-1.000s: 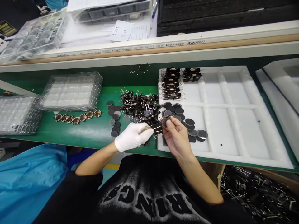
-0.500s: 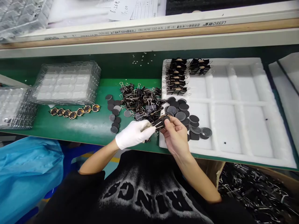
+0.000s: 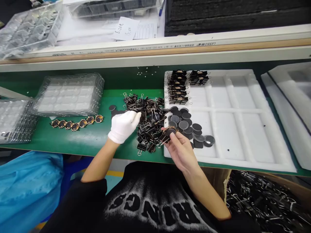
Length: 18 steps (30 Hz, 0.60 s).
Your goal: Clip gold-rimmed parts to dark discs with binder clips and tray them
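Note:
My right hand (image 3: 182, 149), bare, holds a dark round piece with a gold-coloured rim (image 3: 169, 130) between thumb and fingers. A black binder clip (image 3: 163, 138) is clamped on that piece, its wire handles pointing down-left. White-gloved, my left hand (image 3: 123, 127) has its thumb and fingertips pinched together at the left side of a heap of black binder clips (image 3: 152, 121). What lies in that pinch, if anything, I cannot make out. Just right of my right hand, several dark flat discs (image 3: 184, 125) lie on a white foam tray (image 3: 224, 136).
Clipped pieces (image 3: 178, 87) stand in rows at the tray's back left. On the green bench, a row of gold-rimmed round pieces (image 3: 75, 126) lies before stacked clear plastic trays (image 3: 69, 94). A shelf edge (image 3: 155, 51) crosses behind. A box of binder clips (image 3: 264, 197) sits below right.
My left hand has let go of the clip at my right hand and moved left and up to the heap. My right hand still holds the clipped round piece.

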Each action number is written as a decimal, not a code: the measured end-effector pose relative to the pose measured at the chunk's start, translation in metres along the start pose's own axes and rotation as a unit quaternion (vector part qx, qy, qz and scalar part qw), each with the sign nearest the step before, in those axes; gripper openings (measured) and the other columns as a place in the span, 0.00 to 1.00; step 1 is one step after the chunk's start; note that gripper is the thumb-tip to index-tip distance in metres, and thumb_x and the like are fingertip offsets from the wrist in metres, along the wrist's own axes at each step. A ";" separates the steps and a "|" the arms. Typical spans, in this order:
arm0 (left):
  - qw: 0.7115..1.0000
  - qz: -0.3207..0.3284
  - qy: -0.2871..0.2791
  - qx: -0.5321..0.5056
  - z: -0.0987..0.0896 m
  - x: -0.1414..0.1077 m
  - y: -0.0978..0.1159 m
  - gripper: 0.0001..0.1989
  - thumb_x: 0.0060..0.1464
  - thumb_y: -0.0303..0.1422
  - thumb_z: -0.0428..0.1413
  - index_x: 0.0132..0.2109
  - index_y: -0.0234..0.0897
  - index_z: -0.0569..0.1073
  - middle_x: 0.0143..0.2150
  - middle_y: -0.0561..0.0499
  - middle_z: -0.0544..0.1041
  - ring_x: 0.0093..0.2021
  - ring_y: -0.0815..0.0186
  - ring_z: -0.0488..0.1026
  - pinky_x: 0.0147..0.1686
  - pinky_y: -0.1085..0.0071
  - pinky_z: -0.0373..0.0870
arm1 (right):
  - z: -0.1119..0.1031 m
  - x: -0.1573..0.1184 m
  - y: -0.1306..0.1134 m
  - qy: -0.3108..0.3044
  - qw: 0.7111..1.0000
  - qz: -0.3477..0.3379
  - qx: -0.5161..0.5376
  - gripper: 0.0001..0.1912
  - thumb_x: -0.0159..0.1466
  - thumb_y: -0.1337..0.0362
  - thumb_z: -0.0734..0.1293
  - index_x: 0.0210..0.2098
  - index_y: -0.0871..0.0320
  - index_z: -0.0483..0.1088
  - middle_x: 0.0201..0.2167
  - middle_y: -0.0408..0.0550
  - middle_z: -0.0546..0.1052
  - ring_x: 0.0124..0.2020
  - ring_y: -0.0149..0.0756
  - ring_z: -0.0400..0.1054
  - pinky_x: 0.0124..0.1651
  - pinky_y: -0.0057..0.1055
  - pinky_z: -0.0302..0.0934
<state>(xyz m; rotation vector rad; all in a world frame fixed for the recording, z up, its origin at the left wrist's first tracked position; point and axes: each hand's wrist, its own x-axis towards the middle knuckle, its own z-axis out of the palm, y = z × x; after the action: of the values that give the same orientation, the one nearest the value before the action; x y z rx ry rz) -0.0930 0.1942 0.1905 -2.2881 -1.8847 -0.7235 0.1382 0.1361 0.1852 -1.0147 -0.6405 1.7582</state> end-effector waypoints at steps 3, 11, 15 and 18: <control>0.987 -0.004 -0.020 -0.162 -0.013 -0.011 0.018 0.21 0.67 0.37 0.51 0.24 0.38 0.61 0.20 0.57 0.63 0.22 0.72 0.58 0.28 0.71 0.56 | 0.000 -0.001 -0.002 -0.065 0.994 -0.060 -0.064 0.12 0.62 0.51 0.75 0.42 0.49 0.83 0.63 0.47 0.75 0.65 0.46 0.67 0.70 0.46 0.59; 0.942 -0.047 -0.189 -0.274 -0.034 -0.029 0.043 0.20 0.64 0.39 0.48 0.24 0.40 0.57 0.20 0.57 0.59 0.21 0.71 0.55 0.25 0.69 0.53 | 0.002 -0.002 0.001 -0.117 0.988 -0.038 -0.095 0.12 0.63 0.52 0.75 0.42 0.49 0.83 0.46 0.48 0.84 0.53 0.45 0.76 0.62 0.43 0.67; 0.941 -0.089 -0.209 -0.250 -0.037 -0.032 0.050 0.22 0.57 0.42 0.55 0.22 0.39 0.55 0.18 0.59 0.55 0.21 0.73 0.51 0.24 0.70 0.49 | -0.004 -0.001 0.003 -0.116 0.986 -0.044 -0.112 0.12 0.62 0.52 0.76 0.42 0.49 0.83 0.47 0.47 0.83 0.47 0.42 0.77 0.56 0.39 0.70; 0.939 -0.089 -0.199 -0.266 -0.035 -0.032 0.053 0.22 0.56 0.41 0.55 0.21 0.39 0.55 0.18 0.59 0.55 0.21 0.73 0.51 0.23 0.71 0.49 | -0.008 -0.002 0.001 -0.129 0.981 -0.054 -0.135 0.11 0.62 0.53 0.76 0.40 0.51 0.83 0.47 0.48 0.82 0.49 0.42 0.76 0.54 0.37 0.70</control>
<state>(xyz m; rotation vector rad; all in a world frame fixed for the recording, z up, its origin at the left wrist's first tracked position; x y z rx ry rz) -0.0572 0.1400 0.2200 -2.7847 -2.3285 -0.9490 0.1446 0.1335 0.1809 -0.9169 -1.1020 1.7523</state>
